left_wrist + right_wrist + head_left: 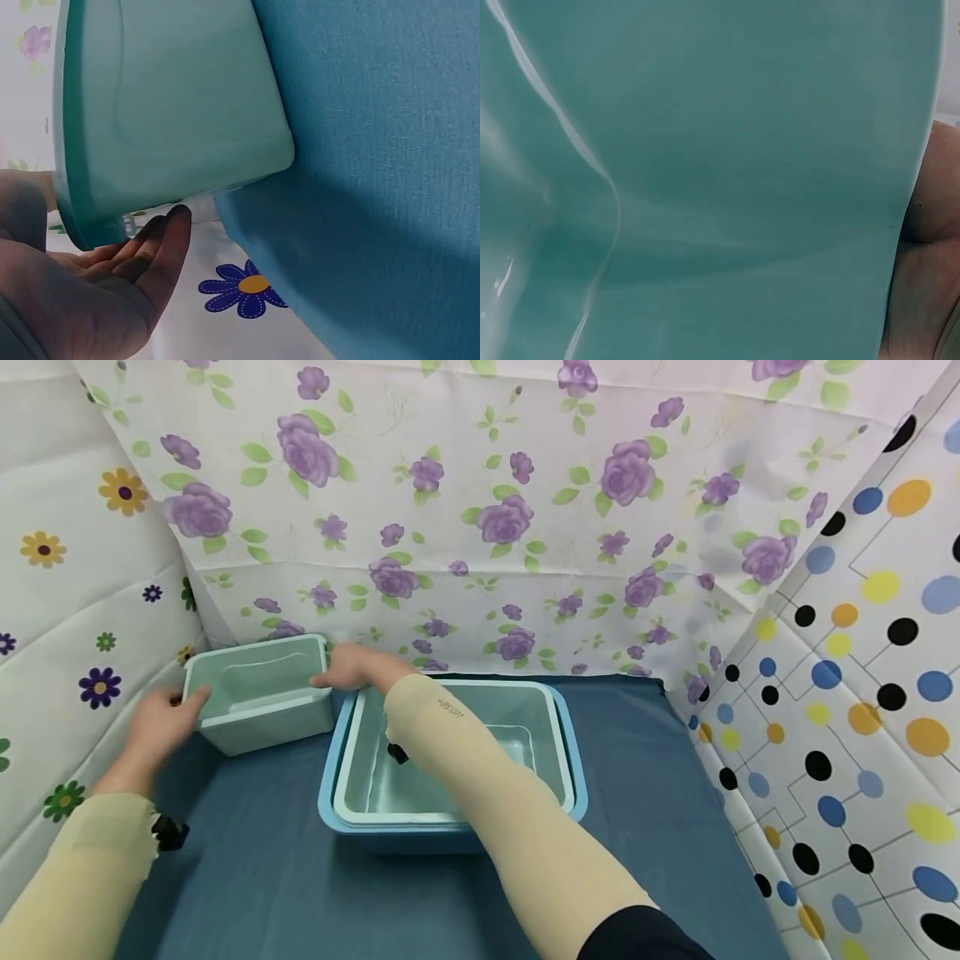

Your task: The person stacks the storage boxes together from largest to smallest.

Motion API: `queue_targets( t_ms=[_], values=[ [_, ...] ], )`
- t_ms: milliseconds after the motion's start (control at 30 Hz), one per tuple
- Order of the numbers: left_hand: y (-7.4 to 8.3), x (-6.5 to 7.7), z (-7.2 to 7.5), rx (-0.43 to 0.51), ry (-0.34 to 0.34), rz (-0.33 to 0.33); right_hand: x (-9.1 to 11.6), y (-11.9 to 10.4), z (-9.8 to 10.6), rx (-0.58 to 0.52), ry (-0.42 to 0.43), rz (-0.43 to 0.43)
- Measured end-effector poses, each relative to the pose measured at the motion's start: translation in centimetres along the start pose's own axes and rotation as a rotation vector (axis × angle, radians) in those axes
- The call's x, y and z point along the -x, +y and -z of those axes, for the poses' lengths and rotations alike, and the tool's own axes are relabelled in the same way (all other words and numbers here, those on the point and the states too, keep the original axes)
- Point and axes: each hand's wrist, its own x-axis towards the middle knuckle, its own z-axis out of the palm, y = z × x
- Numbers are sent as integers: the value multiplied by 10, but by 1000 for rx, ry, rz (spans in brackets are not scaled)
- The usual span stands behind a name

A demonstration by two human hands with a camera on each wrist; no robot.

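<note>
A small pale green plastic bin [270, 727] is at the far left, held between both hands. My left hand [159, 722] grips its left end, thumb over the rim and fingers along the outside of the end wall. In the left wrist view, the bin [176, 97] has its base close over the blue cloth. My right hand [351, 667] grips the right end of the rim, thumb reaching inside. The right forearm crosses a larger pale green bin [375, 777], which sits nested in a blue bin [327, 781]. Green plastic [765, 150] fills most of the right wrist view, partly hiding the right hand [930, 247].
Dark blue cloth [637, 852] covers the work surface. A flowered sheet [465, 485] rises close behind the bins. Another flower-patterned sheet [60, 610] stands at the left, close to the left hand, and a dotted sheet [847, 693] borders the right.
</note>
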Motion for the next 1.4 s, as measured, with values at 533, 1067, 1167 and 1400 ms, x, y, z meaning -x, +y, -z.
queue_targets(
  t_ms=[533, 1067, 1167, 1400],
  values=[
    [2, 4, 2, 5, -20, -21, -12, 0, -2, -28, 4, -18],
    [-11, 7, 1, -10, -46, -57, -29, 2, -8, 52, -33, 9],
    [-10, 6, 1, 0, -43, -55, -31, 3, -8, 54, -24, 38],
    [-2, 2, 2, -9, -46, -61, -33, 7, -3, 38, -17, 59]
  ],
)
